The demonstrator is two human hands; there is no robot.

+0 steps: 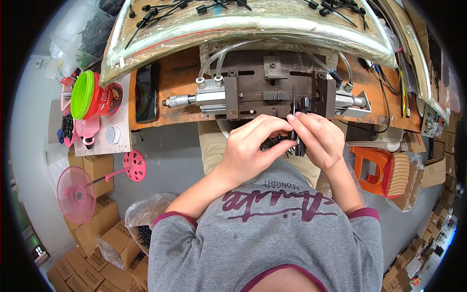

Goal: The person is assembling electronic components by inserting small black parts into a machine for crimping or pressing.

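View: looking down from the person's head at both bare hands, raised together just in front of a metal press fixture (272, 90) on a worn wooden bench (175, 78).

Left hand (253, 148): curled, thumb and fingertips pinched toward the right hand, seemingly steadying the lower end of a thin black plastic part, likely a cable tie (295, 121).

Right hand (316, 138): fingers closed around the same black part, keeping it upright so its slim tip points toward the fixture's middle slot.

Black part: held between both hands, just in front of the fixture, not yet in it; held close to the eyes, probably for alignment.

Fixture: dark steel block with a pneumatic cylinder (204, 97) on its left and clear hoses arching behind.

Behind the fixture: a curved clear plastic sheet (253, 24) holding many black ties, within reach.

Left of the fixture: a dark phone (146, 92), a red tub with green lid (92, 95), a pink fan (78, 192) lower down.

Right of the fixture: an orange stool (374, 170).

Below the fixture: cardboard boxes (97, 243) on the floor.
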